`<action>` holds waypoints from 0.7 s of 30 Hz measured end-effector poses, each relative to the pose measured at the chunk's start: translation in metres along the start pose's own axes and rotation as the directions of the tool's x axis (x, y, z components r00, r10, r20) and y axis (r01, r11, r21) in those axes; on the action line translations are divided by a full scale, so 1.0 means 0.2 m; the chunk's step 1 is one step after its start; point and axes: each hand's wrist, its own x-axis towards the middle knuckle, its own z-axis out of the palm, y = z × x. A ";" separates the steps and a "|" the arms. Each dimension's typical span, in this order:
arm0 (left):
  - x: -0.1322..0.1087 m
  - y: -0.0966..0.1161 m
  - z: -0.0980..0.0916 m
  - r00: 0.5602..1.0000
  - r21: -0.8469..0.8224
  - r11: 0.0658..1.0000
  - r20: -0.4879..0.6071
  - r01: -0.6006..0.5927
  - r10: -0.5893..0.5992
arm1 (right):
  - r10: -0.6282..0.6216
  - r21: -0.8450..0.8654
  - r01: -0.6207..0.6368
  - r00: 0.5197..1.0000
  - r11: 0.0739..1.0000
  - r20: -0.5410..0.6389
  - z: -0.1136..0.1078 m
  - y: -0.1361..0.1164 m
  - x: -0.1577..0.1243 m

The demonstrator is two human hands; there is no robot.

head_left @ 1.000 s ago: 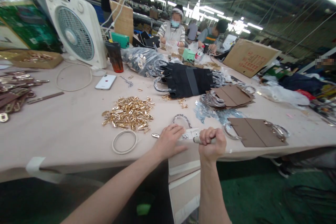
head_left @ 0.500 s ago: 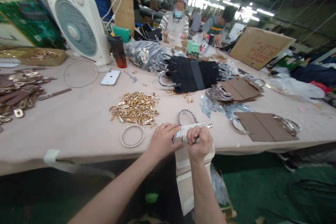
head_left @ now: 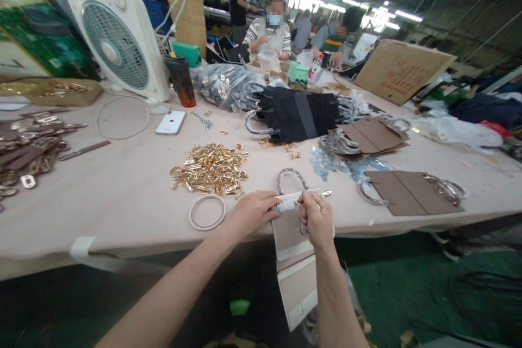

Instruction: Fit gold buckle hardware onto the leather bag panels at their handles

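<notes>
A beige bag piece [head_left: 290,232] with a wrapped loop handle [head_left: 292,174] lies over the table's front edge, its lower panels hanging down. My left hand [head_left: 253,213] rests on its upper left edge, fingers stretched over the panel and thumb lower, holding it. Closed in a pinch, my right hand [head_left: 317,217] is at the upper right part of the same piece. A small shiny bit shows by its fingertips, and something pale is partly hidden in the palm; what it is I cannot make out. A small metal fitting [head_left: 327,193] lies just beyond the panel.
Left of the bag piece are a tape roll [head_left: 207,212] and a heap of gold fittings [head_left: 210,168]. Brown bag panels [head_left: 416,193] lie to the right, black ones [head_left: 302,114] behind. A fan [head_left: 118,38], phone [head_left: 170,122] and tumbler [head_left: 181,81] stand farther left. Co-workers sit opposite.
My right hand has gone from a fist round a pale-handled tool to a fingertip pinch, with the wrist turned. My left hand has stayed nearly in place on the panel.
</notes>
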 end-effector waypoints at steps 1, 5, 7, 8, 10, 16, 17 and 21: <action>0.00 0.00 0.01 1.000 0.016 1.000 0.001 -0.003 0.003 | 0.005 -0.004 -0.005 1.000 1.000 -0.007 0.00 0.00 0.01; -0.01 -0.01 0.04 0.998 0.003 1.000 -0.050 -0.031 0.031 | 0.022 -0.030 -0.023 0.999 0.999 -0.031 0.01 0.01 0.05; -0.01 -0.02 0.06 0.996 -0.013 0.999 -0.085 -0.038 0.036 | 0.029 -0.038 -0.030 0.999 0.999 -0.019 0.02 0.01 0.06; -0.02 -0.02 0.06 0.995 -0.017 0.999 -0.100 -0.033 0.031 | 0.034 -0.038 -0.035 0.999 0.999 -0.008 0.02 0.01 0.06; -0.02 -0.01 0.07 0.993 -0.022 1.000 -0.120 -0.013 0.011 | 0.043 -0.034 -0.043 0.999 0.999 0.006 0.03 0.01 0.07; -0.02 0.04 0.08 0.984 -0.104 0.993 -0.162 0.059 -0.075 | 0.053 -0.006 -0.053 0.999 0.999 -0.012 0.02 0.02 0.08; -0.02 0.04 0.08 0.982 -0.126 0.989 -0.164 0.073 -0.093 | 0.055 -0.005 -0.055 0.998 0.998 -0.015 0.02 0.03 0.08; -0.02 0.06 0.05 0.973 -0.220 0.966 -0.157 0.133 -0.170 | 0.071 -0.003 -0.071 0.997 0.997 -0.013 0.02 0.04 0.08</action>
